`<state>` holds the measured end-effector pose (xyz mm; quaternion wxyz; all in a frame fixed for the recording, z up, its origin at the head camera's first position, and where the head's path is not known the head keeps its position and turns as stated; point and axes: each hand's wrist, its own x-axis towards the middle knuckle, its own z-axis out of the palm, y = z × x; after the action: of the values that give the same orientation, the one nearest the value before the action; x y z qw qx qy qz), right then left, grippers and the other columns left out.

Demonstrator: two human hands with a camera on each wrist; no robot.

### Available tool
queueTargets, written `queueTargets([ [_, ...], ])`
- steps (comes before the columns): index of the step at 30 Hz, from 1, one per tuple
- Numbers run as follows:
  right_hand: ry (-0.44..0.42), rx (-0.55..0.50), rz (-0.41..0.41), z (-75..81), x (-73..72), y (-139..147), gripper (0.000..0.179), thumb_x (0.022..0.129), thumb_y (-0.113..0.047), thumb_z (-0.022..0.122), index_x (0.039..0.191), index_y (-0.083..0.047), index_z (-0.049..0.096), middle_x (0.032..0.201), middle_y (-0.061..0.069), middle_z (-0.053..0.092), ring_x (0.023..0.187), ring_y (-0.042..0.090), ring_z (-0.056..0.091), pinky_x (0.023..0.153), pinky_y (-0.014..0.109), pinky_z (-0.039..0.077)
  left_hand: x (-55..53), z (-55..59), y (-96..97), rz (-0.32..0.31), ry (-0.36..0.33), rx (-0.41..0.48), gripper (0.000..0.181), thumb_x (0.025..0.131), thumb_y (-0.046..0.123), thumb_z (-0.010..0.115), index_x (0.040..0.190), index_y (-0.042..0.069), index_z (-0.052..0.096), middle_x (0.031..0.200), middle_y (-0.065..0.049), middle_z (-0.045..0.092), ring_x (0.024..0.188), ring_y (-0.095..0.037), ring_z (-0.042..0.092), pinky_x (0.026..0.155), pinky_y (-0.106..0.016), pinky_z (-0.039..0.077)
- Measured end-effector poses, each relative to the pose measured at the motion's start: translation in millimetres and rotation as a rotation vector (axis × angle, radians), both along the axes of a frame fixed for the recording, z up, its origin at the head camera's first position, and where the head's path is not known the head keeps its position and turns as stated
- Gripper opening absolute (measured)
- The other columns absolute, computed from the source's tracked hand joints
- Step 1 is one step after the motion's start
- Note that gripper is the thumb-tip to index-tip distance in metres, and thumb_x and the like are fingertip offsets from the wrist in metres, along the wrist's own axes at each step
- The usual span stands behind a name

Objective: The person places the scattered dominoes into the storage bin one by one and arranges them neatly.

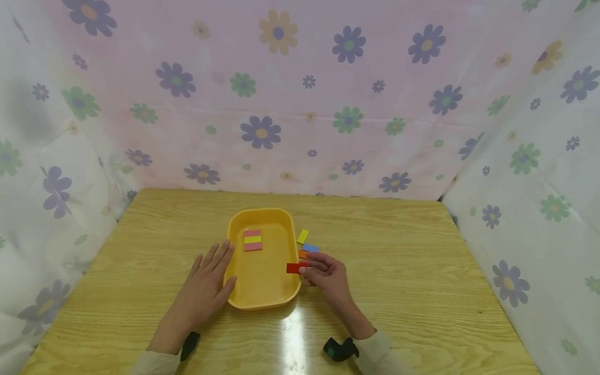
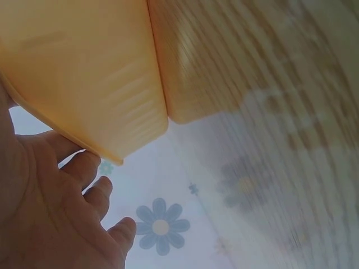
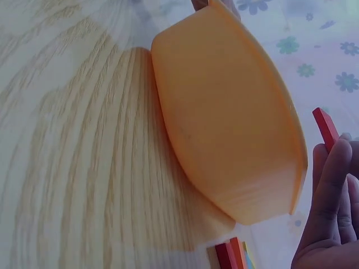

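A yellow plastic tray stands on the wooden table. My left hand rests at its left rim, fingers extended and thumb over the near-left edge; in the left wrist view the fingers lie along the rim's outside. Between thumb and fingers, my right hand pinches a small red block over the tray's right rim. The right wrist view shows the red block held up beside the rim. Inside the tray, a yellow block lies between two pink blocks, side by side.
Right of the tray lie a yellow block, a blue block and an orange block, partly behind my right hand. A dark red block shows beside them in the right wrist view. Flowered cloth surrounds the table's back and sides.
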<state>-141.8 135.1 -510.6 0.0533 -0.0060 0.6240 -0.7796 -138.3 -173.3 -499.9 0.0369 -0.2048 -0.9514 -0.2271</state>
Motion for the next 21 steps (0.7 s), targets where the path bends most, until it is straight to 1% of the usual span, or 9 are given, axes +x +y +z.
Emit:
queueTargets([
  [3,0.008,-0.005,0.007,1.6,0.0,-6,0.046,0.090,0.002,0.072,0.132,0.014,0.057,0.103,0.000,0.078,0.083,0.009,0.074,0.068,0.023,0.061,0.6,1.0,1.2,-0.001,0.018,0.001,0.066,0.104,0.032,0.055,0.159,0.003,0.031,0.168,-0.014,0.025,0.154,-0.041,0.021,0.119,-0.068,0.017],
  [7,-0.001,-0.009,0.020,4.2,-0.3,-13,0.047,0.090,0.002,0.073,0.132,0.014,0.057,0.102,-0.001,0.078,0.085,0.009,0.074,0.068,0.024,0.061,1.0,2.8,2.8,-0.002,0.015,-0.001,0.066,0.104,0.032,0.055,0.159,0.002,0.032,0.167,-0.014,0.025,0.154,-0.041,0.021,0.119,-0.069,0.017],
  [10,0.003,-0.006,0.034,6.9,-1.1,-19,0.048,0.090,0.001,0.073,0.132,0.016,0.054,0.104,0.002,0.077,0.086,0.010,0.074,0.069,0.024,0.061,1.5,4.3,3.1,-0.002,0.007,-0.005,0.066,0.105,0.033,0.054,0.159,0.003,0.032,0.168,-0.014,0.025,0.154,-0.041,0.020,0.120,-0.068,0.016],
  [13,0.017,0.007,0.042,10.8,-2.6,-26,0.047,0.090,-0.001,0.074,0.130,0.016,0.056,0.107,0.007,0.077,0.086,0.010,0.074,0.070,0.025,0.061,1.9,4.5,3.1,-0.002,0.014,-0.009,0.065,0.105,0.031,0.054,0.159,0.003,0.032,0.167,-0.014,0.026,0.154,-0.041,0.021,0.120,-0.068,0.017],
  [17,0.020,0.018,0.040,17.1,-5.4,-35,0.041,0.090,-0.004,0.076,0.126,0.010,0.062,0.110,0.010,0.076,0.087,0.011,0.074,0.071,0.025,0.062,1.7,2.9,2.8,-0.002,0.030,-0.007,0.065,0.104,0.028,0.056,0.158,0.002,0.033,0.167,-0.014,0.026,0.153,-0.042,0.022,0.120,-0.067,0.017],
  [21,0.037,-0.001,0.049,22.1,-8.2,-44,0.036,0.090,-0.003,0.075,0.124,0.006,0.065,0.109,0.011,0.076,0.086,0.011,0.074,0.070,0.025,0.061,1.4,0.4,2.9,-0.004,0.053,-0.007,0.064,0.103,0.027,0.057,0.158,0.001,0.035,0.166,-0.016,0.028,0.152,-0.043,0.025,0.118,-0.068,0.019],
])
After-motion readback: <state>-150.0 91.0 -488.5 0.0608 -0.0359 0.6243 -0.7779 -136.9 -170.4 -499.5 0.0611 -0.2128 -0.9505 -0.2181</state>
